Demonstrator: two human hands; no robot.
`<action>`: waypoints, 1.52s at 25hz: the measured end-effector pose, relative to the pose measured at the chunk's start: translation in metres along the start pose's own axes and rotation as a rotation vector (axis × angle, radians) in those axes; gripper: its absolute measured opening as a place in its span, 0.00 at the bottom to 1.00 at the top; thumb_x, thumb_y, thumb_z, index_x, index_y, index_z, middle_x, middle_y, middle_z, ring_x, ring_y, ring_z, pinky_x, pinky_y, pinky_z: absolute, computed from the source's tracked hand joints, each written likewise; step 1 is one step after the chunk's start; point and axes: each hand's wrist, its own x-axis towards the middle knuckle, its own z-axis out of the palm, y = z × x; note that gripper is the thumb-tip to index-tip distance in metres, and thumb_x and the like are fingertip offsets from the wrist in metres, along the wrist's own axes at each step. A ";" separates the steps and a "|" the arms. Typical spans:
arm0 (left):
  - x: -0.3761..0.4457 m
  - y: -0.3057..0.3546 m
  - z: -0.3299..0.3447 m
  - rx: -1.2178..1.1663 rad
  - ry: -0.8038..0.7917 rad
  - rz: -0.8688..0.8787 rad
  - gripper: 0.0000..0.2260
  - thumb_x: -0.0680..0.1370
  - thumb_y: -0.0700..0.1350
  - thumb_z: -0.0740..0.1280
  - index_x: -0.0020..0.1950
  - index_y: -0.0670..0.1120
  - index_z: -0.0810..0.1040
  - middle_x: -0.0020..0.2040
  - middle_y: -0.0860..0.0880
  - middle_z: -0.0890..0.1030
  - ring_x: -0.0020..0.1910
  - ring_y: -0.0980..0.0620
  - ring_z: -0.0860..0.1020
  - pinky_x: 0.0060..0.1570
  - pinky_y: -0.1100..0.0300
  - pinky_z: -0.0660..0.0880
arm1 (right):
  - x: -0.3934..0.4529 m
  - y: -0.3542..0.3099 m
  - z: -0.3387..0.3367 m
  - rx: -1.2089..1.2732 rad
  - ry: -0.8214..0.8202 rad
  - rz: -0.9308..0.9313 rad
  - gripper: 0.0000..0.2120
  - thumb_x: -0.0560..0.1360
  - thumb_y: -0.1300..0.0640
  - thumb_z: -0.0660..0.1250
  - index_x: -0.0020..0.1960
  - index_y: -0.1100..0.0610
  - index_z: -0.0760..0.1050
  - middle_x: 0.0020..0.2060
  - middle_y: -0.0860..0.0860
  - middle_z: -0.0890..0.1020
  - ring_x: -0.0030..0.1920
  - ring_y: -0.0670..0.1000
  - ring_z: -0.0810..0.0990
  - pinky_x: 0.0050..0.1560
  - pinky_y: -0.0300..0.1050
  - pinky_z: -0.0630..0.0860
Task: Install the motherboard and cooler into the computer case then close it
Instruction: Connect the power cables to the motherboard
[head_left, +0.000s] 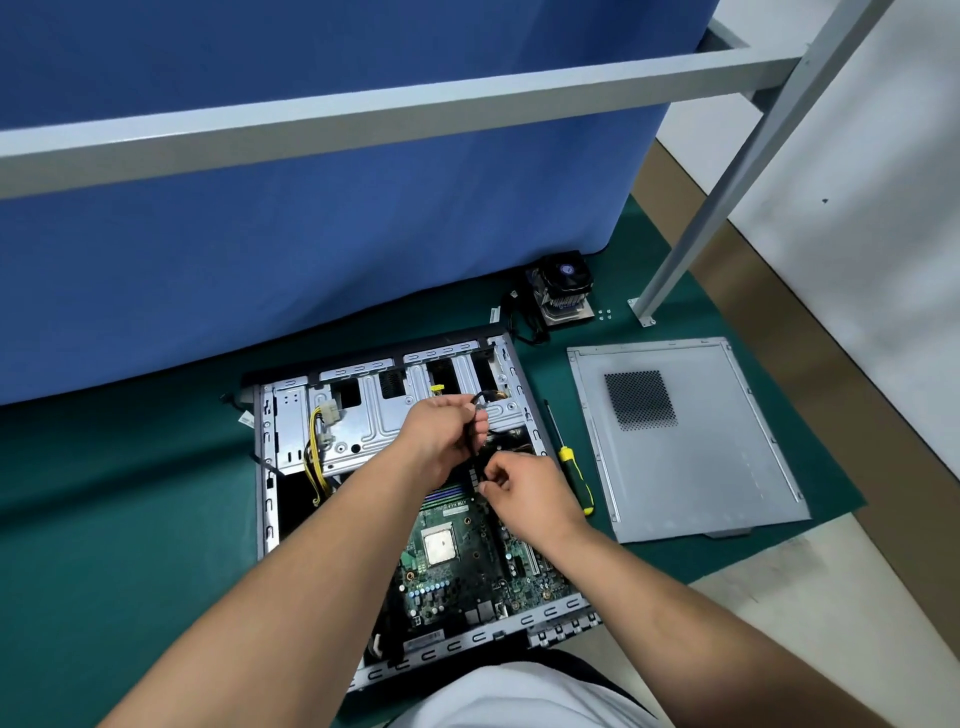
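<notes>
Motherboard (457, 561) lies flat inside the open computer case (267, 499), its bare processor socket (437, 541) facing up near the person. Above the board's far edge, both hands work a black cable (480, 402): the left hand (441, 431) has its fingers curled round a loop of it, and the right hand (524, 488) pinches a lower stretch between thumb and fingertips, just over the board's right side. Whether a connector sits in that pinch cannot be told.

Yellow power wires (314, 462) hang loose at the case's far left. Right of the case lie a yellow-handled screwdriver (569, 457) and, beyond it, the side panel (685, 441), both on the green mat (104, 493). The cooler (563, 291) stands well apart at the far edge, beside four small screws (605, 314).

Risks, as I judge them: the cable, pulled hard, could strain its plug or snag on board components; a slack loop left over the socket would foul the cooler's seating later.
</notes>
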 end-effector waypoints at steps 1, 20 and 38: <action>0.003 0.001 0.001 -0.006 0.011 0.007 0.08 0.84 0.32 0.59 0.58 0.40 0.76 0.44 0.42 0.83 0.37 0.50 0.79 0.36 0.58 0.78 | 0.001 0.001 0.000 0.004 -0.005 0.006 0.03 0.77 0.51 0.71 0.50 0.49 0.81 0.44 0.47 0.83 0.44 0.49 0.82 0.51 0.48 0.81; -0.043 -0.077 -0.047 0.701 -0.167 0.380 0.01 0.79 0.47 0.74 0.48 0.51 0.85 0.39 0.49 0.84 0.32 0.59 0.75 0.34 0.65 0.71 | -0.022 0.024 -0.037 -0.199 -0.134 -0.253 0.14 0.78 0.43 0.70 0.61 0.47 0.81 0.55 0.44 0.83 0.56 0.46 0.76 0.60 0.47 0.74; -0.019 -0.142 -0.015 1.336 -0.373 0.363 0.08 0.82 0.47 0.67 0.61 0.51 0.76 0.51 0.47 0.84 0.41 0.51 0.82 0.44 0.56 0.81 | 0.097 0.012 -0.038 -0.736 -0.145 -0.625 0.35 0.82 0.33 0.48 0.82 0.53 0.58 0.83 0.52 0.52 0.82 0.56 0.52 0.81 0.56 0.49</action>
